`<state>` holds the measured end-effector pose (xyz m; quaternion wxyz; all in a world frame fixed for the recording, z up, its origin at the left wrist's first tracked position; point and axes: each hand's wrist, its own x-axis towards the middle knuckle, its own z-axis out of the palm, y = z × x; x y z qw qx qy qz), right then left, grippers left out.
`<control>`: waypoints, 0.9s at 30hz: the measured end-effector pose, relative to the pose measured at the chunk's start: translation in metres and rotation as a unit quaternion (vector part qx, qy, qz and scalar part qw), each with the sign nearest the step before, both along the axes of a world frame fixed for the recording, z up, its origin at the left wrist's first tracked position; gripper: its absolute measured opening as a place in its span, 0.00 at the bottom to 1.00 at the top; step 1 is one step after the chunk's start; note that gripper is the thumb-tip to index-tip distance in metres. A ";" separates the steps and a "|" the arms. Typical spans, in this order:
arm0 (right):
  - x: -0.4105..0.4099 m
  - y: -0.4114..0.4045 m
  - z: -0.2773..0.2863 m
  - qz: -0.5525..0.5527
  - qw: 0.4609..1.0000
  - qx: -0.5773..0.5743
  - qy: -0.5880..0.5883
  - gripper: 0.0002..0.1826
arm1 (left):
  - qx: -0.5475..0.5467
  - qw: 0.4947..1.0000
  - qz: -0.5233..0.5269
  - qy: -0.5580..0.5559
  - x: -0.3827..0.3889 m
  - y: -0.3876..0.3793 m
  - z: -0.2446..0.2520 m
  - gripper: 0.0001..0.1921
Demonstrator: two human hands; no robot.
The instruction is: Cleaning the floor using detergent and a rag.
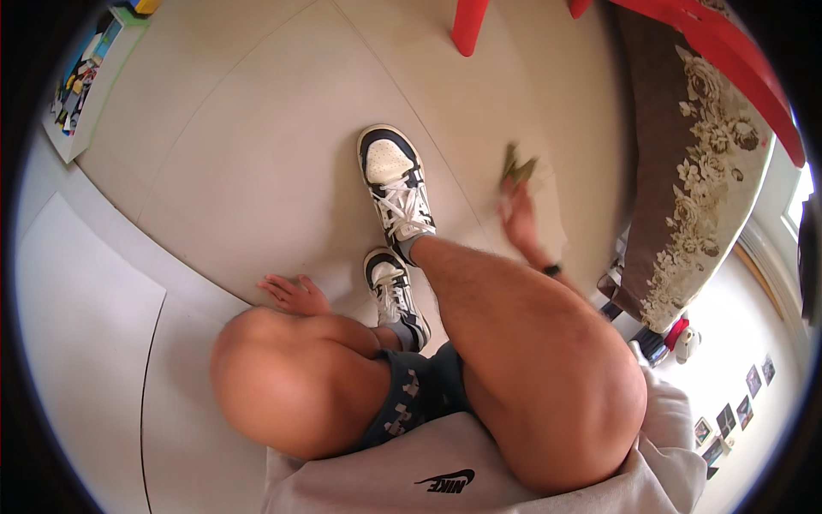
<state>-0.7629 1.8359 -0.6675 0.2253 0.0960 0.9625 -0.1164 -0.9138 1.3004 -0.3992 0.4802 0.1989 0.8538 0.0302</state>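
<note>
My right hand (pixel 519 212), blurred by motion, has a dark band at its wrist and its fingers at a small olive-green object (pixel 521 166) over the tiles. What that object is cannot be told, nor whether the fingers grip it. At the left, my left hand (pixel 295 295) shows beyond the bent knee, fingers spread and holding nothing, close to the floor. Between the hands are two white-and-black lace-up sneakers (pixel 401 209), worn on my feet, one in front of the other. Part of each forearm is hidden behind my legs.
Beige floor tiles (pixel 270 128) lie ahead. A white cabinet (pixel 83 283) runs along the left, with an open box (pixel 115 83) of small colourful pieces at the upper left. Right stands a bed or seat with a floral cover (pixel 661 160); a red plastic leg (pixel 470 26) is at the top.
</note>
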 end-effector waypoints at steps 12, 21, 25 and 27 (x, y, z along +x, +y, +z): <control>-0.199 -0.110 0.032 0.133 0.981 -0.074 0.116 0.29 | -0.105 0.874 0.413 0.235 0.182 -0.025 -0.230 0.43; -0.193 -0.340 0.011 0.615 0.783 -0.069 -0.064 0.36 | -0.100 0.795 0.536 0.265 0.236 -0.038 -0.296 0.46; -0.233 -0.408 0.048 0.727 0.649 -0.073 -0.211 0.34 | -0.118 0.780 0.561 0.251 0.255 -0.064 -0.275 0.45; -0.306 -0.385 0.009 0.681 0.730 0.006 0.055 0.29 | -0.082 0.786 0.541 0.288 0.226 -0.056 -0.289 0.44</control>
